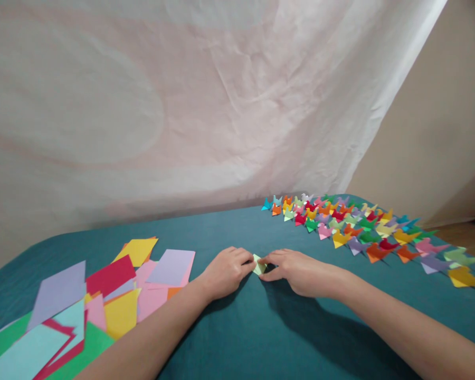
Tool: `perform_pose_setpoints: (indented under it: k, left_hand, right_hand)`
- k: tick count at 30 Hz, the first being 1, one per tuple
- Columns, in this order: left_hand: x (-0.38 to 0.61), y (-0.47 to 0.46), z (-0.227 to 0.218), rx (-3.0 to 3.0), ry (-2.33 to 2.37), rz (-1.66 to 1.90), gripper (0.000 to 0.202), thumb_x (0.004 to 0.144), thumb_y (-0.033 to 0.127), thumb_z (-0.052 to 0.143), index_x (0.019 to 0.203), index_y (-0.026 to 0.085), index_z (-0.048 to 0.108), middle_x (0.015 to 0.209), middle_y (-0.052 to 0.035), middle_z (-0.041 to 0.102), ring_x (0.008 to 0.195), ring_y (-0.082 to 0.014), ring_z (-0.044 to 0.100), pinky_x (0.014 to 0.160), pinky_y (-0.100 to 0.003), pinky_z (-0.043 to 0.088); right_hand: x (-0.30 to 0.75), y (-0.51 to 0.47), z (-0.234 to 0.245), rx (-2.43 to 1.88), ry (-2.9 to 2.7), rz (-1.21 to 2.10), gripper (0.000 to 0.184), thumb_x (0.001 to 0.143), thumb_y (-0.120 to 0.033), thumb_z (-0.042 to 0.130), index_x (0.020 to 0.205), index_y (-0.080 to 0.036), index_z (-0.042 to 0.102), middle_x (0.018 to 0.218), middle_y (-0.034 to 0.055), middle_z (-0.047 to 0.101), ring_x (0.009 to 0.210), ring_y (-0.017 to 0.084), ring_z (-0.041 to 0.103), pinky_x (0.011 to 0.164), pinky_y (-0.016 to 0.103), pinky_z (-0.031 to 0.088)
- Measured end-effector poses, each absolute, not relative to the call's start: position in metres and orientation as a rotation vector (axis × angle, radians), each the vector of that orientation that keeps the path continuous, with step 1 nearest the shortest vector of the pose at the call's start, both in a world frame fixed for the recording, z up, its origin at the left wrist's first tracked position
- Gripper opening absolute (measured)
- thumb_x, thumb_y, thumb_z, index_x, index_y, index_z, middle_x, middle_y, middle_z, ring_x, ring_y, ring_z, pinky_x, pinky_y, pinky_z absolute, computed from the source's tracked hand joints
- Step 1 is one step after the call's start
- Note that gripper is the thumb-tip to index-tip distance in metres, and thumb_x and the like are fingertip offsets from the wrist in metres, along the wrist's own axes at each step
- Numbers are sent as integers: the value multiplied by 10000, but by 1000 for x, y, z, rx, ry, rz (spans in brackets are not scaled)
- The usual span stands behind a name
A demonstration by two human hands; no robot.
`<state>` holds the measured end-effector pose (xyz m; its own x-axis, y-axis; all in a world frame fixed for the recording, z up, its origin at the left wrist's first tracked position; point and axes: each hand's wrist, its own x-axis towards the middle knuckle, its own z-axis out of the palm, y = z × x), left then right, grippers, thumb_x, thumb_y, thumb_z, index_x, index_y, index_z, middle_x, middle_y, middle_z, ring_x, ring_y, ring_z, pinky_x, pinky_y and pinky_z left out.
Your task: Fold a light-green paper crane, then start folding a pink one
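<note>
A small piece of folded pale green paper (pixel 258 265) lies at the middle of the table, between my two hands. My left hand (pixel 229 270) pinches its left edge with bent fingers. From the other side, the thumb and forefinger of my right hand (pixel 293 269) close on the paper's right part. The fingertips cover some of its edges, so its full shape is partly hidden.
Loose coloured paper sheets (pixel 111 279) lie spread at the left, by my left forearm. Rows of small folded paper birds (pixel 356 227) in many colours stand at the right and back. A dark teal cloth (pixel 221 227) covers the table; a pale curtain (pixel 182 105) hangs behind.
</note>
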<state>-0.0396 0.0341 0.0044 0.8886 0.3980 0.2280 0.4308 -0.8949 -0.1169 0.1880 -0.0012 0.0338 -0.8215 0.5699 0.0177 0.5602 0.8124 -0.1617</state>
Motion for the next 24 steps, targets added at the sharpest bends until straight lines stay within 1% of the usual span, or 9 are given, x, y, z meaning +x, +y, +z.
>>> perform_pose_setpoints:
  k: [4, 7, 9, 10, 13, 14, 16, 19, 24]
  left_hand:
    - [-38, 33, 6, -2917, -613, -281, 229, 918, 167, 443, 1105, 184, 573, 1044, -72, 613, 945, -188, 551, 773, -310, 407]
    - [-38, 32, 7, -2925, -639, -263, 243, 899, 141, 467, 1112, 192, 572, 1045, -66, 612, 947, -187, 551, 770, -309, 410]
    - [-39, 32, 6, -2925, -655, -257, 246, 888, 130, 482, 1109, 189, 574, 1054, -63, 609, 960, -190, 547, 783, -313, 411]
    - [-39, 32, 6, -2925, -660, -257, 247, 883, 126, 488, 1105, 187, 576, 1060, -62, 608, 964, -191, 546, 789, -315, 412]
    - [-39, 33, 4, -2932, -673, -270, 248, 876, 118, 491, 1093, 188, 587, 1063, -57, 608, 952, -196, 548, 780, -317, 417]
    - [-39, 34, 3, -2937, -679, -281, 248, 877, 120, 487, 1090, 192, 591, 1059, -54, 609, 944, -196, 550, 771, -317, 418]
    - [-38, 35, 2, -2952, -698, -309, 250, 883, 123, 474, 1082, 203, 603, 1048, -49, 611, 933, -193, 550, 762, -312, 421]
    - [-37, 35, 0, -2987, -742, -373, 254, 879, 117, 465, 1049, 219, 624, 1029, -40, 611, 922, -181, 549, 772, -298, 425]
    - [-37, 34, 1, -3020, -811, -464, 282, 821, 71, 468, 1003, 208, 634, 1015, -37, 608, 915, -180, 546, 781, -299, 427]
  right_hand:
    - [188, 1, 31, -886, -2883, 279, 456, 780, -7, 456, 1108, -261, 645, 1157, 82, 600, 1075, 215, 529, 907, 347, 385]
    - [187, 7, 19, -954, -2710, 364, 502, 746, 37, 408, 1064, -260, 658, 1043, 42, 651, 986, 181, 573, 895, 323, 388]
    - [184, 13, 9, -1073, -2498, 411, 500, 729, 52, 367, 1046, -213, 649, 1009, 47, 650, 953, 161, 580, 858, 286, 411]
    - [183, 15, 3, -1143, -2383, 413, 452, 733, 36, 375, 1015, -193, 645, 1002, 54, 642, 926, 159, 583, 826, 274, 426]
    - [178, 17, -8, -1352, -2146, 346, 222, 780, -125, 511, 984, -158, 591, 929, 66, 614, 835, 177, 571, 744, 288, 444]
    - [176, 16, -10, -1387, -2132, 327, 206, 780, -194, 558, 982, -158, 577, 920, 67, 606, 833, 186, 563, 737, 297, 440]
    - [173, 13, -11, -1451, -2137, 283, 226, 776, -309, 606, 943, -162, 570, 895, 66, 593, 825, 197, 551, 725, 307, 427]
    - [168, 7, -8, -1521, -2163, 208, 279, 775, -422, 612, 888, -169, 579, 879, 65, 577, 832, 206, 540, 731, 316, 402]
    - [161, 2, -5, -1578, -2167, 151, 296, 752, -447, 634, 867, -179, 585, 879, 57, 565, 846, 211, 530, 735, 320, 367]
